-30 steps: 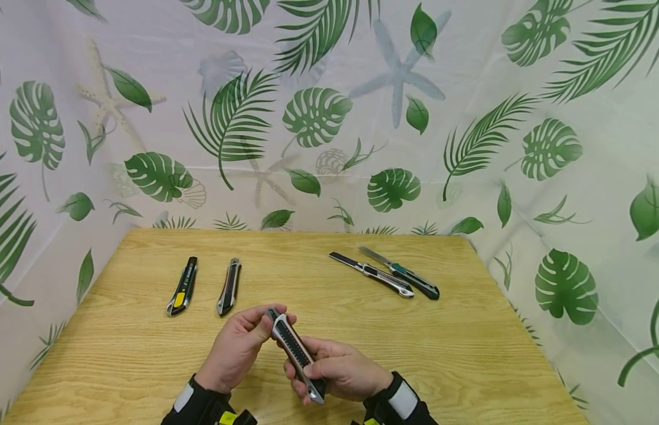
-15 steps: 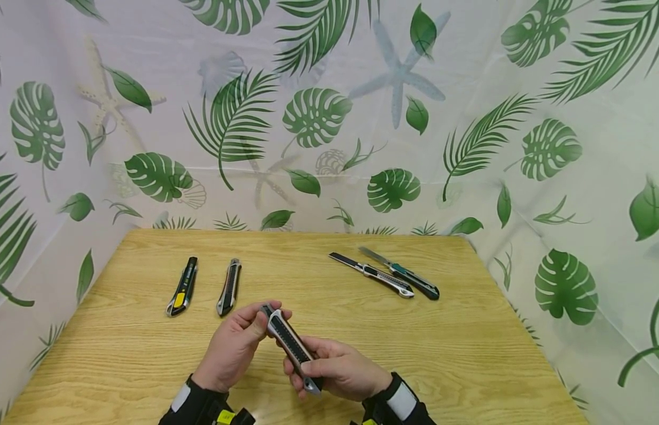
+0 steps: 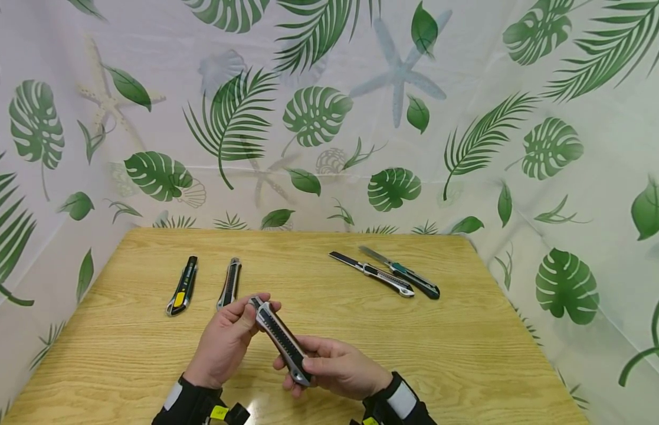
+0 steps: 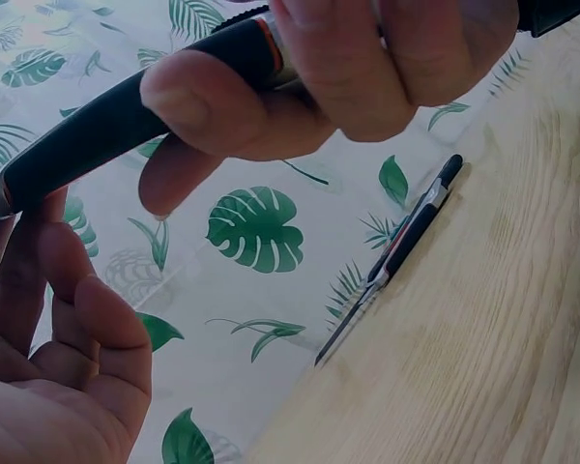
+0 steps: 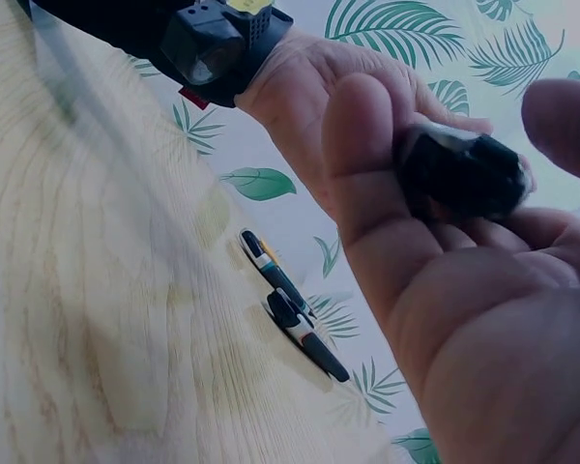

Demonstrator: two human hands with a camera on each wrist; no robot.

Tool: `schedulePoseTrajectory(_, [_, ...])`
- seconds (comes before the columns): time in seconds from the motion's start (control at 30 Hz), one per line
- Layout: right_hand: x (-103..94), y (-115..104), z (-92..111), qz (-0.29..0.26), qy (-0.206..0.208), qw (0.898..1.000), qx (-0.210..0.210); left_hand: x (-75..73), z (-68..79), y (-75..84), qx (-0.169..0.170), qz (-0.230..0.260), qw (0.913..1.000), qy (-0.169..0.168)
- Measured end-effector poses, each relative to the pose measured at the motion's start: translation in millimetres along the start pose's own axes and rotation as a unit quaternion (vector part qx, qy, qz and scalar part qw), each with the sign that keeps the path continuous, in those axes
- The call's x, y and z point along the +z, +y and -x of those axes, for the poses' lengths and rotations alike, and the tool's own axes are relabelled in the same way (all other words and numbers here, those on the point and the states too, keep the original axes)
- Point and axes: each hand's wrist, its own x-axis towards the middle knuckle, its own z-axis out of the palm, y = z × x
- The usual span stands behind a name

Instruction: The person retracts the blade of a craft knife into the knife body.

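A utility knife (image 3: 280,337) with a silver frame and a black middle is held slantwise above the table between both hands. My left hand (image 3: 225,345) pinches its upper end between thumb and fingers. Near the lower end, my right hand (image 3: 342,366) holds it, thumb on top and fingers beneath. No blade shows out of it. In the left wrist view its dark underside (image 4: 97,135) spans from one hand to the other. The right wrist view shows its dark butt end (image 5: 464,174) against the right fingers, blurred.
On the wooden table (image 3: 441,366) lie a black-and-yellow utility knife (image 3: 183,286) and a silver-and-black one (image 3: 230,282), partly behind my left hand. Two knives with blades extended, one silver-black (image 3: 384,278) and one green-black (image 3: 414,280), lie at the back right. A leaf-print cloth (image 3: 329,118) hangs behind.
The held utility knife and my left hand have moved left and slightly up. My right hand has hardly moved, and its fingers now sit closer to the knife's lower end.
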Motion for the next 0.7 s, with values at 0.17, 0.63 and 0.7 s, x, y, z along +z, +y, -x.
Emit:
schedulePoseTrajectory(0.17, [-3.2, 1.2, -0.2, 0.025, -0.001, 1.000, -0.003, -1.0, 0.0, 2.1, -0.006, 0.012, 0.9997, 0.019])
schedulePoseTrajectory(0.63, [-8.2, 3.5, -0.9, 0.080, 0.125, 0.985, -0.087, 21.0, -0.3, -4.3, -0.059, -0.200, 0.9734, 0.097])
schedulePoseTrajectory(0.7, [-8.7, 3.0, -1.5, 0.096, 0.152, 0.979, -0.099, 28.8, 0.4, -7.9, -0.068, -0.253, 0.9605, 0.095])
